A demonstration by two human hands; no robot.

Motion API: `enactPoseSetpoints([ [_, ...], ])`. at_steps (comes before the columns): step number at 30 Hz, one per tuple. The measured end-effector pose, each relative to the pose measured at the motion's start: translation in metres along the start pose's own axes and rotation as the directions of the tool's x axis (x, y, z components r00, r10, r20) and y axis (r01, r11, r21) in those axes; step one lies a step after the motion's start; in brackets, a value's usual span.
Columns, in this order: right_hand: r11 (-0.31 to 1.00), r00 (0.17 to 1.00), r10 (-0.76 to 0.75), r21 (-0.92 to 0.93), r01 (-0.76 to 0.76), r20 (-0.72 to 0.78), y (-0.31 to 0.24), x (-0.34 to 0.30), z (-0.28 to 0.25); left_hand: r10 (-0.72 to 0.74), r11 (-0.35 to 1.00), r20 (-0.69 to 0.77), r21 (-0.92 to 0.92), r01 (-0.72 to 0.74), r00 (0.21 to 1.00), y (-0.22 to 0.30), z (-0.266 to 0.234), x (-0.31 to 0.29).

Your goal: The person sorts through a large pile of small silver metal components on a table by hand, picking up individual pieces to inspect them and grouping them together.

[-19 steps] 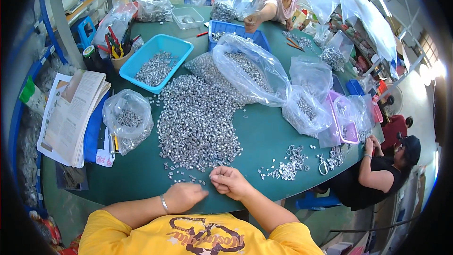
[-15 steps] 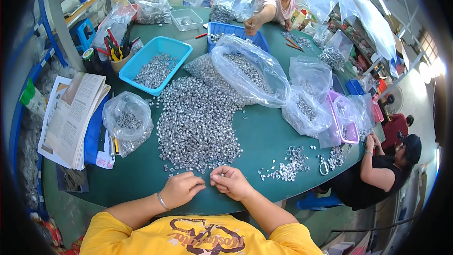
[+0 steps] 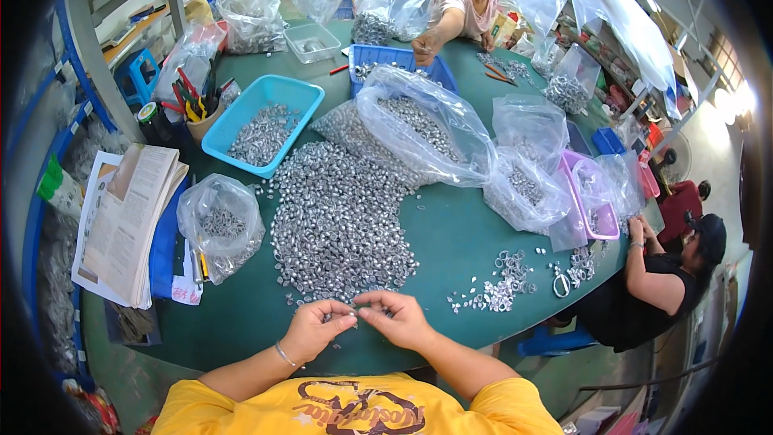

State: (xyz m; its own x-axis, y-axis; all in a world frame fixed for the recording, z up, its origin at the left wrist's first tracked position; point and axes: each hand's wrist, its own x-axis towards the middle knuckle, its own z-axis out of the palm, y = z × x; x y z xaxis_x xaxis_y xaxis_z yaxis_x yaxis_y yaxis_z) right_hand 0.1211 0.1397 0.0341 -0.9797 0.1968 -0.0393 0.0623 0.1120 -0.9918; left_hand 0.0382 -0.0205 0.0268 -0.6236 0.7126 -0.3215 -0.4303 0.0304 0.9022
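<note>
My left hand [image 3: 316,330] is closed in a pinch at the near edge of a large heap of small rounded silver metal pieces [image 3: 338,226]. At its fingertips shows a small silver metal piece [image 3: 353,314], too small to make out in detail. My right hand [image 3: 398,322] meets it from the right, thumb and forefinger closed close to that piece. Whatever the right fingers hold is hidden by them. Both wrists rest low over the near edge of the green table [image 3: 241,322].
Left of the heap stand a light-blue basket [image 3: 217,141] and a clear bag of pieces [image 3: 221,226]. An open plastic bag [image 3: 475,145] lies beyond. Loose silver rings [image 3: 511,278] lie at right. One co-worker [image 3: 459,12] reaches in opposite; another [image 3: 664,282] sits at right.
My hands have drawn together at the fingertips, and a small silver piece now shows there. The whole view has shifted slightly. The co-worker opposite still holds a hand over the blue basket.
</note>
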Motion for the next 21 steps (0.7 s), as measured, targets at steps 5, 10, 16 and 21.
enactPoseSetpoints([
  [5,0.992,0.99,0.039,0.122,-0.022,-0.138,-0.013,0.024,-0.024,0.204,0.966,-0.078,0.181,-0.187,0.976,-0.001,-0.004,0.005],
  [10,0.998,0.991,0.06,-0.024,-0.058,0.119,-0.018,0.028,-0.017,0.224,0.96,-0.103,0.195,-0.202,0.969,-0.003,-0.004,0.006],
  [16,0.969,0.961,0.11,-0.241,-0.048,0.254,-0.01,0.031,-0.004,0.38,0.872,-0.105,0.372,-0.318,0.919,-0.01,-0.009,0.008],
  [21,0.965,0.933,0.156,-0.252,-0.073,0.325,-0.019,0.035,-0.002,0.549,0.711,-0.025,0.539,-0.451,0.836,-0.012,-0.015,0.01],
])
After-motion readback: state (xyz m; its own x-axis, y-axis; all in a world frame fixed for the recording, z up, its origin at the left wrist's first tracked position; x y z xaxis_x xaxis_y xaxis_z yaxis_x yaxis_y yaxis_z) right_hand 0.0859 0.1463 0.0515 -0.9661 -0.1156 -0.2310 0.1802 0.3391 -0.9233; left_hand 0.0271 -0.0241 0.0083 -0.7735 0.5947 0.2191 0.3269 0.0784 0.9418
